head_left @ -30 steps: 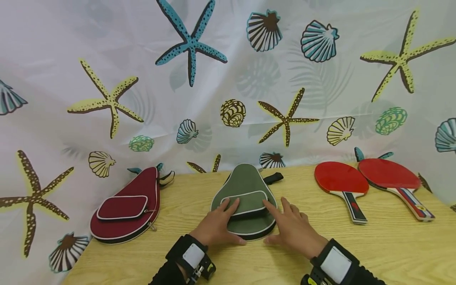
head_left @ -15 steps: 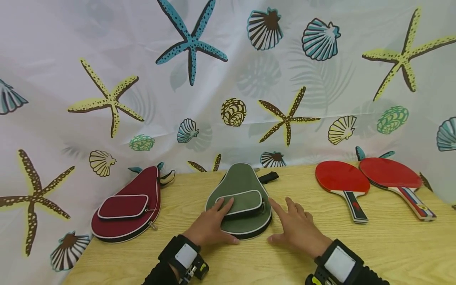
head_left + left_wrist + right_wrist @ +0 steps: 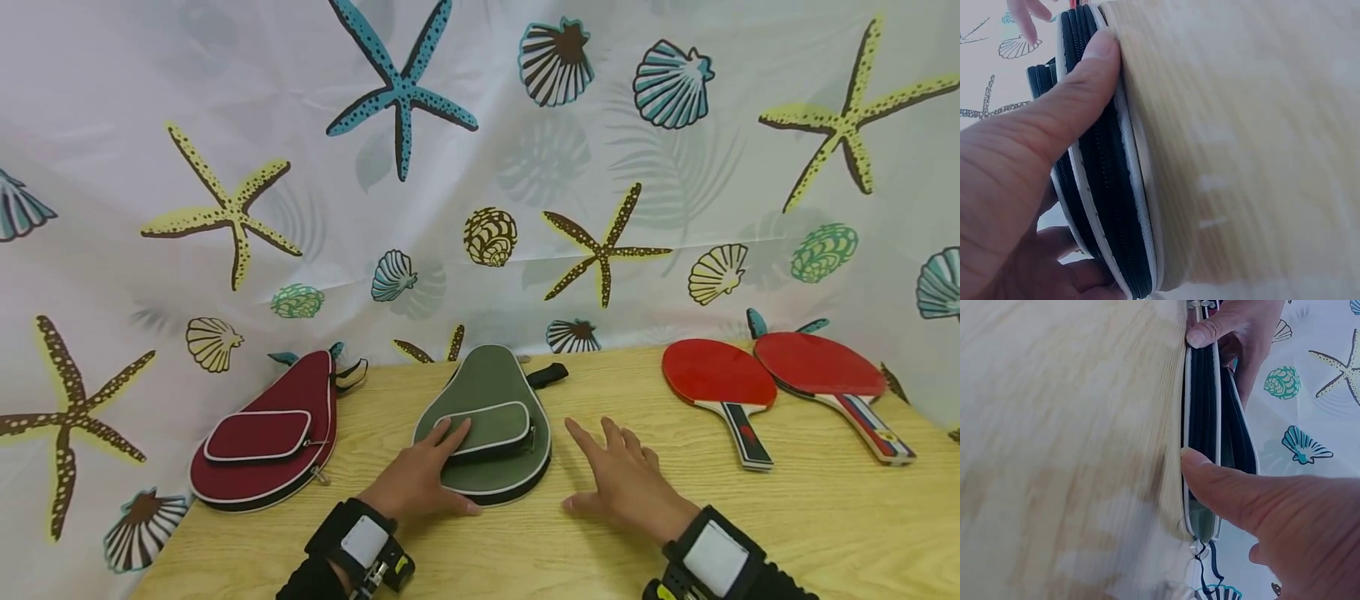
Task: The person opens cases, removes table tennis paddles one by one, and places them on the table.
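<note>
A green paddle case (image 3: 489, 375) with white piping and a zipped front pocket lies on the table, its narrow end away from me. My left hand (image 3: 416, 479) grips its lower left side, fingers over the pocket edge. In the left wrist view, the left thumb (image 3: 1075, 103) presses along the black zipped side of the case. My right hand (image 3: 622, 483) is held to the right of the case with fingers spread, holding nothing. Bare table shows between that hand and the case in the head view.
A maroon paddle case (image 3: 262, 437) lies at the left of the wooden table (image 3: 540, 558). Two red table tennis paddles (image 3: 716, 375) (image 3: 821, 367) lie at the right, handles toward me. A sea-patterned cloth (image 3: 450, 208) hangs behind the table.
The green paddle case has slid left along with my left hand. My right hand was at the case's right side a second ago and is now apart from it, slightly further right.
</note>
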`<state>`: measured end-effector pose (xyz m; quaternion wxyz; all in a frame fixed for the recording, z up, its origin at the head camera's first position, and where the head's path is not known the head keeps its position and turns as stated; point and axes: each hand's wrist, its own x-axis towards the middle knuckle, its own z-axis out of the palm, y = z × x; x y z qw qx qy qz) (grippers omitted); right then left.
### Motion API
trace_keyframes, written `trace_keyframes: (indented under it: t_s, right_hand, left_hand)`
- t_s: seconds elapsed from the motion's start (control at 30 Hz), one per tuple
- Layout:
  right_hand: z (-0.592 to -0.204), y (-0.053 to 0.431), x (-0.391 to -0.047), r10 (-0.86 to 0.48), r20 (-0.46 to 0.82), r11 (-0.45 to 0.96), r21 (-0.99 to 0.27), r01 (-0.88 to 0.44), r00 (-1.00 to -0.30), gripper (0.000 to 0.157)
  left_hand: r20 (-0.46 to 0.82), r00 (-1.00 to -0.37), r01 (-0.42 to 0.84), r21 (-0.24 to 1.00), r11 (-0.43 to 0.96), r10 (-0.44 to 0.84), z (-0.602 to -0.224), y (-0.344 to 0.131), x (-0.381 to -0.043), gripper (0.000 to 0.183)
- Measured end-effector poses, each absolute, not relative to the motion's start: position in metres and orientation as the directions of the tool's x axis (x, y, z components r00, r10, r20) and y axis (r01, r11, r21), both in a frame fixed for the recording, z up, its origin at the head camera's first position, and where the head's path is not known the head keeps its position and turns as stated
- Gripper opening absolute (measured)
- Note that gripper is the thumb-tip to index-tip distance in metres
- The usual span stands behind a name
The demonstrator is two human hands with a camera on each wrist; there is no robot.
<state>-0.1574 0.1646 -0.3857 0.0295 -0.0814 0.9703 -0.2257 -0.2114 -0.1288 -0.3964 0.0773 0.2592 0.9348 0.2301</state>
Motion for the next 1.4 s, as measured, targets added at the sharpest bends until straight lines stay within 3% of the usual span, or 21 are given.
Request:
trace_keyframes:
  t_s: [0.77, 1.4]
  right_hand:
    - [-0.387, 0.165, -0.157, -0.161, -0.026, 0.886, -0.444, -0.133, -0.987, 0.100]
    - [-0.386, 0.165, -0.155, -0.184, -0.011, 0.880, -0.446, -0.160, -0.983, 0.094]
  left_hand:
    - [-0.055, -0.888, 0.382, 0.463, 0.800, 0.456, -0.396, -0.191, -0.213, 0.112]
    - [-0.041, -0.888, 0.402, 0.416, 0.816, 0.459, -0.397, -0.242, -0.219, 0.115]
